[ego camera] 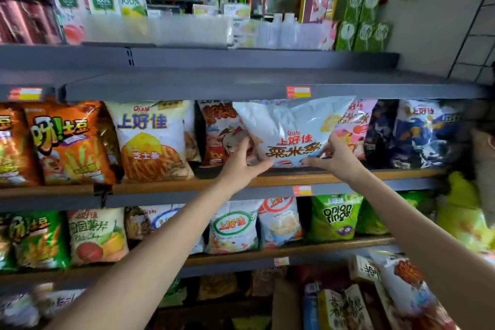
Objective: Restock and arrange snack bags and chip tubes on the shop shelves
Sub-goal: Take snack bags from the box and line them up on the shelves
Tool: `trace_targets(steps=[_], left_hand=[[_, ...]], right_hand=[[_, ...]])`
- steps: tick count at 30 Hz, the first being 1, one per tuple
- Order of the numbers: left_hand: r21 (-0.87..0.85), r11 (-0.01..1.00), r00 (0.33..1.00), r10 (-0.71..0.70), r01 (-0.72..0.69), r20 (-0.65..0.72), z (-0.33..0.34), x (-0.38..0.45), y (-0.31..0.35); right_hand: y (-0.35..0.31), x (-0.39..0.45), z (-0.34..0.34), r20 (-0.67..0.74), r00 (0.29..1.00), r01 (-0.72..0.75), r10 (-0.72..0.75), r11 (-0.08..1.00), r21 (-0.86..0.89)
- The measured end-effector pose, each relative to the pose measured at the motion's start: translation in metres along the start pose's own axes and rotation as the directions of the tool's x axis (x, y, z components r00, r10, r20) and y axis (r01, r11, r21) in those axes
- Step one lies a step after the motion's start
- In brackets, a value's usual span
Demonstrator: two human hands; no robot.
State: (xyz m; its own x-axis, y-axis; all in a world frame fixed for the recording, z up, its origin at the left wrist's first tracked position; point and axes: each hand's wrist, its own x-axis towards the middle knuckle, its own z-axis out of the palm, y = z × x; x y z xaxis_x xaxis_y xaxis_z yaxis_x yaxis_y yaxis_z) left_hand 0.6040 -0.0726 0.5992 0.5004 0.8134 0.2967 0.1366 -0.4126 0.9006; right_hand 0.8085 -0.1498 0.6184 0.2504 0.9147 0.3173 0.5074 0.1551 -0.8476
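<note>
Left hand [242,162]: at lower left corner of the pale blue-and-white crinkled plastic snack bag [290,131], thumb under the bottom seam, fingers [245,143] curled up its left side; light hold.

Right hand [332,155]: at lower right corner of the same bag, fingers spread along bottom edge and side; hold looks loose, not a pinch.

Snack bag: on the grey metal shelf with wood-coloured front lip [281,178], second tier down, tilted, top leaning right under the shelf above; overlaps the red-and-white cartoon-printed snack bag [219,131] on its left and the pink-and-white snack bag [353,126] on its right.

Handling advice: turn upright, slide base back behind the lip, label forward; settle between the neighbours without crushing. Soft, air-filled; press lightly.
</note>
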Motion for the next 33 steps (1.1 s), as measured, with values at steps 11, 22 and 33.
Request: trace_targets(steps=[11,22,33], left_hand=[[0.192,0.963,0.978,-0.202,0.189,0.05,0.037,0.053,-0.02],[0.46,0.864,0.979,-0.171,0.204,-0.111,0.041,0.083,-0.016],[0.446,0.892,0.966,0.176,-0.075,-0.19,0.02,-0.001,-0.07]], right_hand=[[0.043,0.044,-0.006,0.115,0.985,-0.124,0.128,0.991,-0.046],[0.044,0.068,-0.002,-0.081,0.969,-0.245,0.232,0.932,-0.268],[0.049,0.025,0.055,-0.555,0.832,-0.169,0.019,0.961,-0.219]])
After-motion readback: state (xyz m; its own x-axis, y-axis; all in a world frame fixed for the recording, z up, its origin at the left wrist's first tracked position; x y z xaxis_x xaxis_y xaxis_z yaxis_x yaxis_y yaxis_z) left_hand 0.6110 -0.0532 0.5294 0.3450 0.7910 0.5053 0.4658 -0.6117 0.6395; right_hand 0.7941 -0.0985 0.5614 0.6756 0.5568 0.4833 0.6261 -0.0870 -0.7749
